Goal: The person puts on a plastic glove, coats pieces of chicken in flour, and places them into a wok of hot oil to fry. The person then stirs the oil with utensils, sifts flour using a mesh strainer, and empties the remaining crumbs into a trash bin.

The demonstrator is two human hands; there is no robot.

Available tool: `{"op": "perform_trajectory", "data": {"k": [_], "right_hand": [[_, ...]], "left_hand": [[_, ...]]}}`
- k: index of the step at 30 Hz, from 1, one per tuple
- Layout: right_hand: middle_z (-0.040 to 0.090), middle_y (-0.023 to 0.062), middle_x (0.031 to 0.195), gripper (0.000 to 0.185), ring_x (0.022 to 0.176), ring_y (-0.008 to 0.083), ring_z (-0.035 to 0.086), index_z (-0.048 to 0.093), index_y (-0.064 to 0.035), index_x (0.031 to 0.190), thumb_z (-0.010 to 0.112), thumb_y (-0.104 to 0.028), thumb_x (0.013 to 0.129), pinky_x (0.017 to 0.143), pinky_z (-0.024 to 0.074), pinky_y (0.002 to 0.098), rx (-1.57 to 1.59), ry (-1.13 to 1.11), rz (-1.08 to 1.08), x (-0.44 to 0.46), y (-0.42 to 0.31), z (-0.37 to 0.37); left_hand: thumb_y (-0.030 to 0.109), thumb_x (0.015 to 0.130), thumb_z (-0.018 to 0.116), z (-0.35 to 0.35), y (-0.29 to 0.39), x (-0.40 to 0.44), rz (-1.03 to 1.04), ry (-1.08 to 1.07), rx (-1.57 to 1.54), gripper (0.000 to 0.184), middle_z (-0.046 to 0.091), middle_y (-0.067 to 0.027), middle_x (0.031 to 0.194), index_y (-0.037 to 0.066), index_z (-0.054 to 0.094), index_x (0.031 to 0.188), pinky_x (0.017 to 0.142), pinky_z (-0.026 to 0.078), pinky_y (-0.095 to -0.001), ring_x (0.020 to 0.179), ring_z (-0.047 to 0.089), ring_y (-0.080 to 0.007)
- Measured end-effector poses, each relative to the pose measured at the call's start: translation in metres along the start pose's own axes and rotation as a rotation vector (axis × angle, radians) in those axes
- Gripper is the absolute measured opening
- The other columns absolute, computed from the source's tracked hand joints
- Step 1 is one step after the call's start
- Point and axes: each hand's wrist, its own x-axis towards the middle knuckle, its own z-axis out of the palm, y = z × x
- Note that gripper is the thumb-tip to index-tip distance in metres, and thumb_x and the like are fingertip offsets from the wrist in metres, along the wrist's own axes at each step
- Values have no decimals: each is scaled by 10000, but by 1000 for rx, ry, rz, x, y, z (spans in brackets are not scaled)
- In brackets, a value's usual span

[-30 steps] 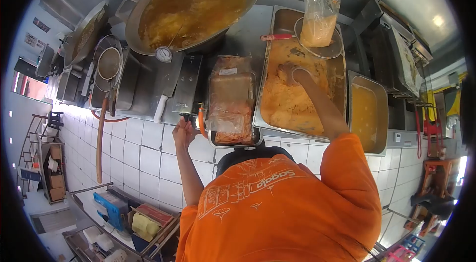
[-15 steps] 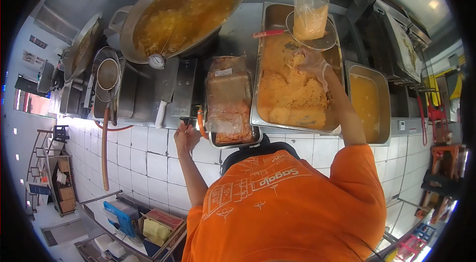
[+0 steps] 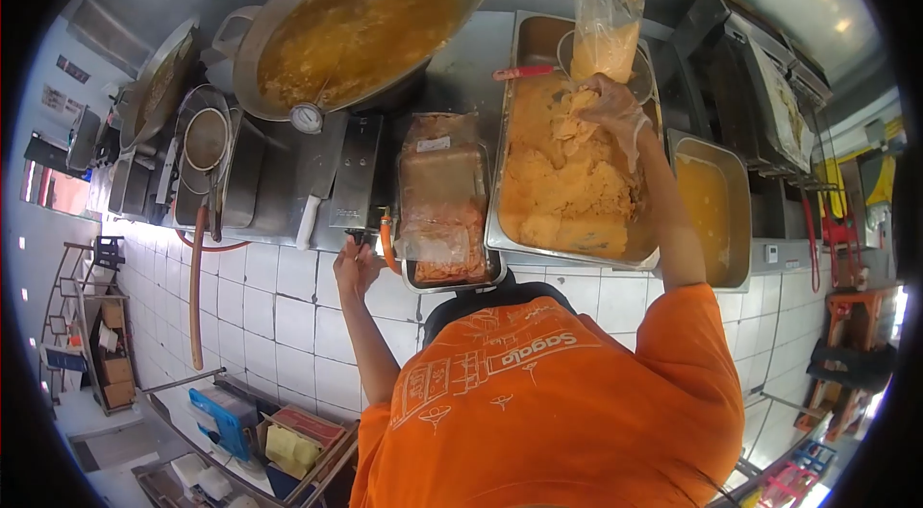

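Note:
My right hand (image 3: 615, 112), in a clear plastic glove, is closed around a floury, breaded piece (image 3: 577, 121); what lies under the coating does not show. It is over the large steel tray (image 3: 494, 210) of orange-tan breading (image 3: 562, 186). Just beyond the hand, a clear bag of orange powder (image 3: 606, 51) stands in a round strainer (image 3: 646, 85). At the front of the gas burner, my left hand (image 3: 358, 263) has its fingers closed at a black stove knob (image 3: 358, 236). A smaller tray of raw meat (image 3: 447, 248), partly under plastic, sits between my hands.
A big wok (image 3: 252, 75) of bubbling oil, with a thermometer (image 3: 307, 118) at its rim, is at the back left. A knife (image 3: 309, 222) lies beside the burner. A tray of yellow liquid (image 3: 707, 210) is on the right. A long-handled strainer (image 3: 207, 138) hangs over the left edge.
My right hand has drawn up from the breading and closed on a coated piece, which now shows in its fingers. My left hand stays at the knob. The view has shifted slightly.

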Motion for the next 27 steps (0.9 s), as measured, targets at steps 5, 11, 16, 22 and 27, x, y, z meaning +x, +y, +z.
{"op": "perform_trajectory", "data": {"k": [5,11,16,22,27], "right_hand": [[595,68,896,412,818,141,581,558,-45,1015,730,-194,672,689,479,255,302,25,30,28,-113,-42],[602,80,915,437,806,142,593,562,-32,1015,725,-273,689,682,519,284,353,-11,-142,105,-215,-20],[625,128,928,555,835,258,614,570,-29,1037,677,-427,665,737,498,376,-359,-47,-293,135,-276,62],[634,136,971,429,922,271,602,603,-75,1024,610,-356,701,803,473,344,-800,-334,-124,130,-300,105],[644,95,963,274,890,251,612,622,-103,971,582,-249,742,765,491,341,-640,92,-200,109,-265,41]], "left_hand": [[359,838,612,-1,-4,3,17,24,-31,510,544,-100,987,-28,468,1137,732,480,-240,892,549,-166],[353,825,631,-1,-7,5,39,46,-43,509,566,-120,950,-37,480,1115,668,514,-227,838,582,-160],[334,837,619,1,-8,5,46,67,-41,484,566,-103,952,-40,487,1115,686,521,-242,833,583,-159],[341,836,620,-1,-6,4,39,65,-38,453,570,-99,937,-30,504,1069,694,520,-240,828,588,-154],[346,835,621,-1,-6,4,30,46,-18,453,575,-111,905,-25,504,1067,685,521,-236,804,591,-152]]}}
